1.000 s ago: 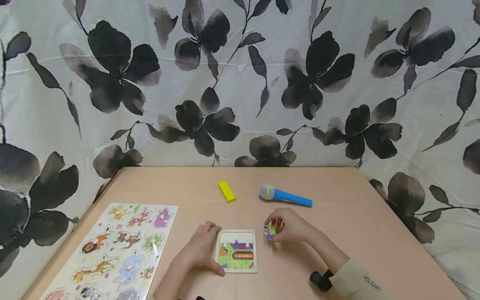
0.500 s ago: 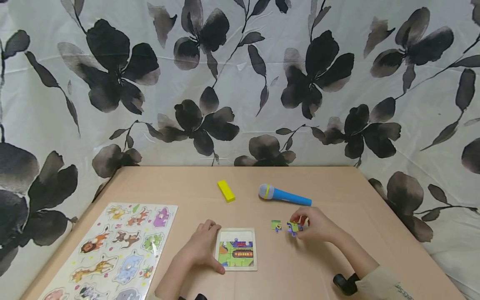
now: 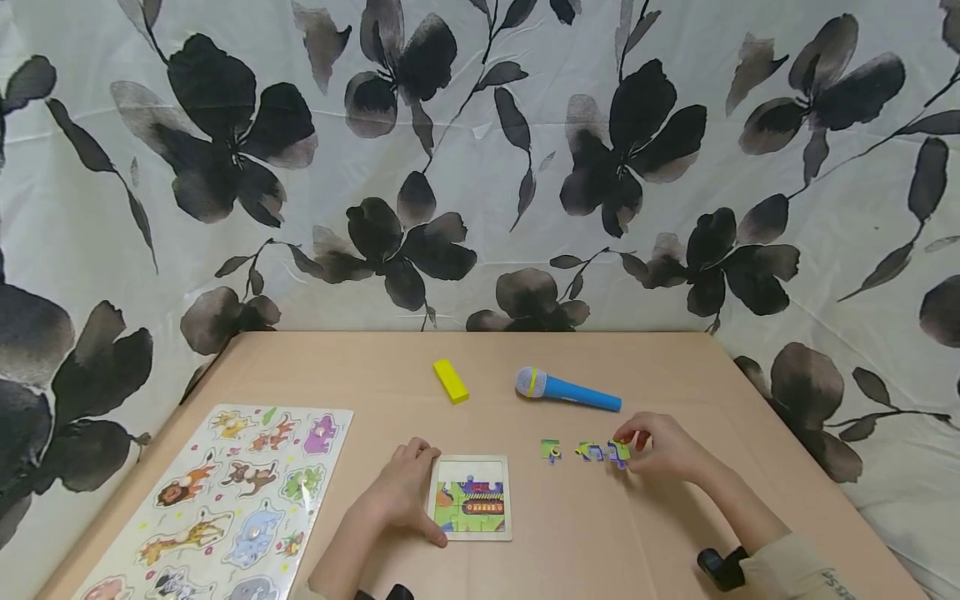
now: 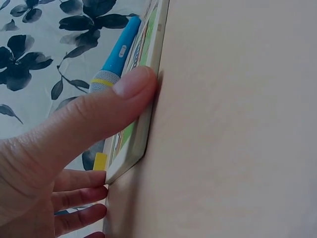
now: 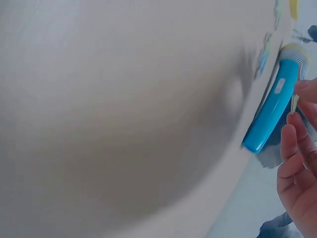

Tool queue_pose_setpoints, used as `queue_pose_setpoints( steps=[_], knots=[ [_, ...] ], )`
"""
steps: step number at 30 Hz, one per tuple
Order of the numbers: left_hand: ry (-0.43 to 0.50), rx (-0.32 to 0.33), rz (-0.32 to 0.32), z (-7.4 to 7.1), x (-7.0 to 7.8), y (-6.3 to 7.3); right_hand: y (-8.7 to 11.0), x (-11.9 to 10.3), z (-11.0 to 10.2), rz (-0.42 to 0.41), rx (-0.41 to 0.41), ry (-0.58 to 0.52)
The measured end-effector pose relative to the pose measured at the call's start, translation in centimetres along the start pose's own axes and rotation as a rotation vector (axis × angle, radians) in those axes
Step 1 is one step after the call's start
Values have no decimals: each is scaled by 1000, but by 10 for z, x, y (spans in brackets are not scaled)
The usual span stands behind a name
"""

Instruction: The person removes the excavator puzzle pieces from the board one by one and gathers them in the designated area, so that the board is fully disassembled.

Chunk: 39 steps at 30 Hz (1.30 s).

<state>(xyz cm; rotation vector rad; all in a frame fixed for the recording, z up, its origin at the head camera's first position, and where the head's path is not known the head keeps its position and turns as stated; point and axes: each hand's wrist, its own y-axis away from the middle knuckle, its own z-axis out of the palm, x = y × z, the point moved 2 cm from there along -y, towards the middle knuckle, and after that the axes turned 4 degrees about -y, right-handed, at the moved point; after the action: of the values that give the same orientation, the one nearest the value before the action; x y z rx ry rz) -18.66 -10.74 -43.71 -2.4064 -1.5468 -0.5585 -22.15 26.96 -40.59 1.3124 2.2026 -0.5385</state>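
Observation:
A small framed jigsaw [image 3: 471,507] lies on the table, partly filled with a colourful vehicle picture; the upper part of its inside is bare white. My left hand [image 3: 405,492] rests against its left side, thumb on the near corner and fairly straight fingers at the far one, as the left wrist view [image 4: 74,144] shows too. To the right, my right hand [image 3: 660,450] pinches a puzzle piece [image 3: 618,452] between thumb and fingers, low over the table. Edge-on in the right wrist view, the piece [image 5: 294,103] looks thin. Two loose puzzle pieces lie left of it, one green [image 3: 551,449], one purple-yellow [image 3: 590,451].
Behind the pieces lies a blue toy microphone [image 3: 577,392] with a grey head. Left of it is a yellow block [image 3: 451,381]. A large animal picture board [image 3: 247,508] covers the table's left side. A floral cloth [image 3: 480,167] hangs behind the table [image 3: 675,358].
My right hand has moved right, away from the jigsaw, leaving two pieces on the table one after the other. It keeps a third. My left hand stays at the frame.

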Motion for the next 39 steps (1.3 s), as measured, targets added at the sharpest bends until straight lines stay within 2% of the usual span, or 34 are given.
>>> queue_pose_setpoints(
  steps=[6, 12, 19, 39],
  knots=[
    [0, 6, 14, -1, 1, 1, 3, 12, -5, 53, -10, 32],
    [4, 12, 20, -1, 1, 3, 2, 25, -5, 59, -3, 55],
    [18, 18, 18, -1, 0, 4, -1, 36, -3, 146, -19, 20],
    [17, 17, 18, -2, 2, 3, -1, 38, -2, 148, -22, 6]
  ],
)
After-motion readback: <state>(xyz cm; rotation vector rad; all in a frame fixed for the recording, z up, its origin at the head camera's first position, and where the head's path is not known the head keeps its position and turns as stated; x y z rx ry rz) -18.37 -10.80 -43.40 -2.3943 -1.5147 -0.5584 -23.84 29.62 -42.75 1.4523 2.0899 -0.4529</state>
